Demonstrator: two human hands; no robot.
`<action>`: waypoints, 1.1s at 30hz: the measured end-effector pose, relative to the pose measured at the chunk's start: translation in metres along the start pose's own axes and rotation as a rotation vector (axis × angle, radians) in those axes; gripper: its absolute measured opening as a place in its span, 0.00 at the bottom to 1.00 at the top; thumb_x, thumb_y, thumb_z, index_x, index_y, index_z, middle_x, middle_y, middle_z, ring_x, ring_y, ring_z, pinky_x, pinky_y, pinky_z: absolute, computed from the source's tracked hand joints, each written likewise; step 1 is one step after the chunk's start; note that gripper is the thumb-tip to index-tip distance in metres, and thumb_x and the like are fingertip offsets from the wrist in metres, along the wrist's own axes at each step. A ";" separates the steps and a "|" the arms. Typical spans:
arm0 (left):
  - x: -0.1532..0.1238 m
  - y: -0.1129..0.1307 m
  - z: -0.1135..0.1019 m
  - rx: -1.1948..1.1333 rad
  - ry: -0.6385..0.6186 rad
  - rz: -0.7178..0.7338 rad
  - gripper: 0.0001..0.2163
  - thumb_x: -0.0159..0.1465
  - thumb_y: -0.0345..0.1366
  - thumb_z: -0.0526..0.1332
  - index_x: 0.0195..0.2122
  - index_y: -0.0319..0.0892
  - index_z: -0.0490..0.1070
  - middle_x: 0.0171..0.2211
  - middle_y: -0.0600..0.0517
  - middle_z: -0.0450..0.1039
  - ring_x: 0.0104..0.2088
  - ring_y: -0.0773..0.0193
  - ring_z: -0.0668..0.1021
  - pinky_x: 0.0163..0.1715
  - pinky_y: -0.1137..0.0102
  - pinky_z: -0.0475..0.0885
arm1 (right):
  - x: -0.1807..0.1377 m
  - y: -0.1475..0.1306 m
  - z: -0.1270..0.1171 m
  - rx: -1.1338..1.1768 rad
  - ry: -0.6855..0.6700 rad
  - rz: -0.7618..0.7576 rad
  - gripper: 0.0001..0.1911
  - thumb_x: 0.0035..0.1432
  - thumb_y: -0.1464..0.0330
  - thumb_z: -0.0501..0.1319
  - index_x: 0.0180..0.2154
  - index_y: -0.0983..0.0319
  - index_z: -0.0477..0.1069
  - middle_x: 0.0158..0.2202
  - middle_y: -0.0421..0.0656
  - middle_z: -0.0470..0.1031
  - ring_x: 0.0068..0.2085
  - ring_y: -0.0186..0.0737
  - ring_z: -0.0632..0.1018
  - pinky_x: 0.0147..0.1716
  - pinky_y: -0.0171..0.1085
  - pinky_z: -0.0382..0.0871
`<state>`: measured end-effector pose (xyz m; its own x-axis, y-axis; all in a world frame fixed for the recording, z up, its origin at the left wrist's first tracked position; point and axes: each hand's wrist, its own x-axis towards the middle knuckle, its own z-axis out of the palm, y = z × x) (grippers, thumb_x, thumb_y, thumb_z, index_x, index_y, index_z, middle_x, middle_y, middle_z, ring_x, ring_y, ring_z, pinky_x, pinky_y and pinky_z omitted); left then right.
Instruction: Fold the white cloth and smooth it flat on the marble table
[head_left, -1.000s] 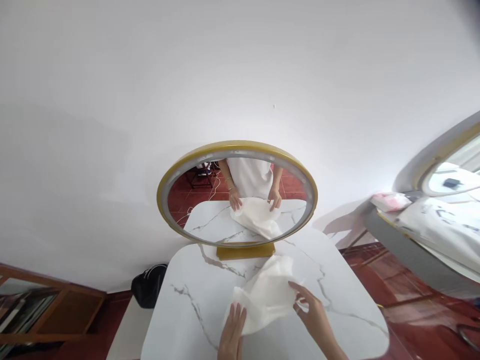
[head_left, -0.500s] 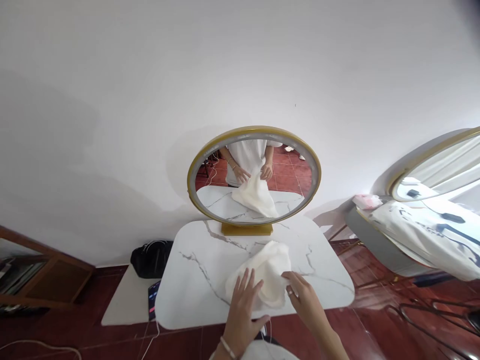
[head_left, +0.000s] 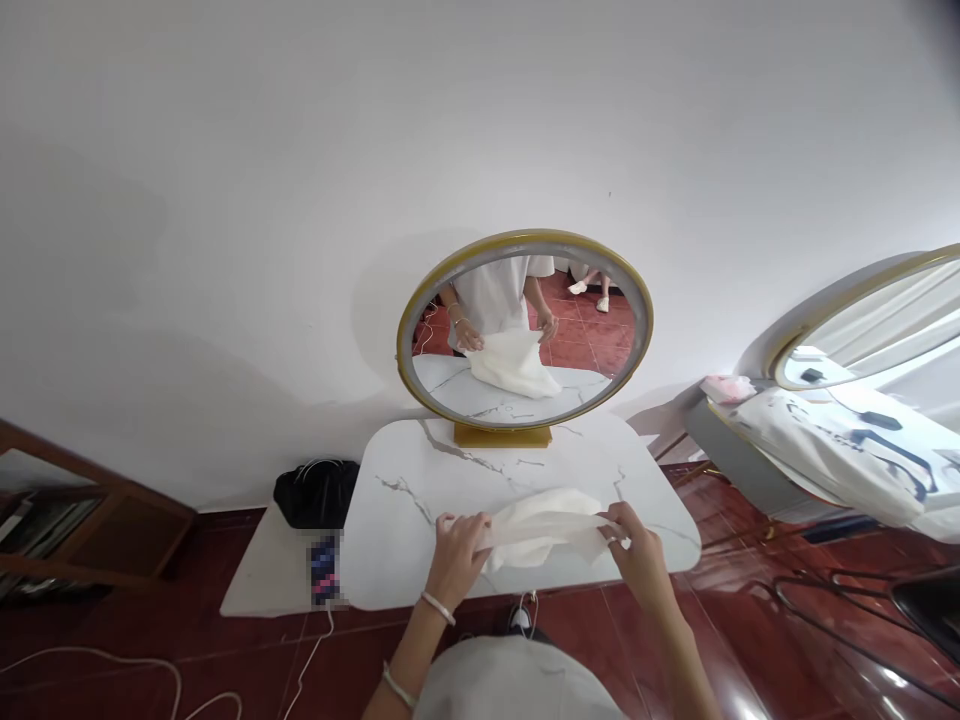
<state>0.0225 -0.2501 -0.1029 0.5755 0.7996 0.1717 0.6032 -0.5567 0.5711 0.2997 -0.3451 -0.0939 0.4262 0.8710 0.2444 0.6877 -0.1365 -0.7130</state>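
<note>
A white cloth (head_left: 544,525) is stretched out between my two hands over the near edge of a white marble table (head_left: 420,515). My left hand (head_left: 456,553) is closed on the cloth's left end. My right hand (head_left: 637,548) pinches its right end. A round gold-framed mirror (head_left: 525,328) stands at the table's back on a gold base and reflects me holding the cloth.
A black bag (head_left: 316,493) lies on a low white surface (head_left: 255,590) left of the table, beside a phone (head_left: 325,570) with a cable. Wooden shelving (head_left: 67,530) stands far left. At the right is another table with a mirror (head_left: 862,330) and printed fabric (head_left: 832,450). The floor is red tile.
Both hands lifted the cloth off the tabletop and pulled it taut between them, nearer the table's front edge. The camera has drawn back from the table.
</note>
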 end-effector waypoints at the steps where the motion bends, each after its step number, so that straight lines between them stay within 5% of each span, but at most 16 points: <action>1: 0.000 -0.005 -0.004 0.015 -0.016 0.007 0.12 0.59 0.24 0.55 0.41 0.46 0.65 0.38 0.54 0.76 0.40 0.59 0.77 0.51 0.55 0.61 | -0.001 -0.001 0.001 0.008 0.011 0.013 0.05 0.52 0.64 0.52 0.32 0.56 0.60 0.32 0.42 0.79 0.31 0.37 0.79 0.31 0.33 0.70; 5: 0.004 -0.024 -0.012 0.022 -0.046 0.040 0.07 0.61 0.27 0.54 0.36 0.45 0.67 0.36 0.54 0.75 0.40 0.61 0.76 0.49 0.60 0.63 | -0.001 -0.007 0.004 0.070 0.037 0.065 0.06 0.52 0.61 0.53 0.30 0.56 0.59 0.35 0.45 0.79 0.40 0.43 0.80 0.34 0.35 0.72; 9: 0.007 -0.039 -0.011 0.003 -0.057 0.022 0.03 0.64 0.34 0.56 0.34 0.45 0.69 0.35 0.53 0.76 0.39 0.60 0.77 0.45 0.62 0.66 | 0.001 -0.007 0.003 0.094 0.045 0.114 0.09 0.53 0.59 0.55 0.29 0.57 0.62 0.35 0.46 0.79 0.37 0.43 0.80 0.35 0.37 0.74; 22: 0.001 -0.058 -0.035 -0.191 -0.048 -0.168 0.17 0.63 0.52 0.55 0.30 0.44 0.73 0.34 0.50 0.76 0.36 0.59 0.78 0.39 0.67 0.72 | 0.028 0.016 0.007 0.182 0.069 0.361 0.14 0.42 0.54 0.63 0.24 0.58 0.68 0.26 0.45 0.78 0.30 0.45 0.78 0.30 0.38 0.70; 33: -0.002 -0.028 -0.052 -0.077 0.071 -0.251 0.16 0.65 0.48 0.52 0.33 0.45 0.76 0.37 0.49 0.78 0.38 0.58 0.80 0.42 0.65 0.76 | 0.067 0.029 -0.018 0.435 -0.275 0.355 0.20 0.40 0.51 0.68 0.24 0.62 0.75 0.24 0.45 0.78 0.28 0.42 0.76 0.28 0.37 0.68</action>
<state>-0.0244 -0.2248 -0.0772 0.3715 0.9257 0.0709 0.6772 -0.3224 0.6615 0.3590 -0.2992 -0.0867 0.3783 0.9054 -0.1929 0.2051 -0.2851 -0.9363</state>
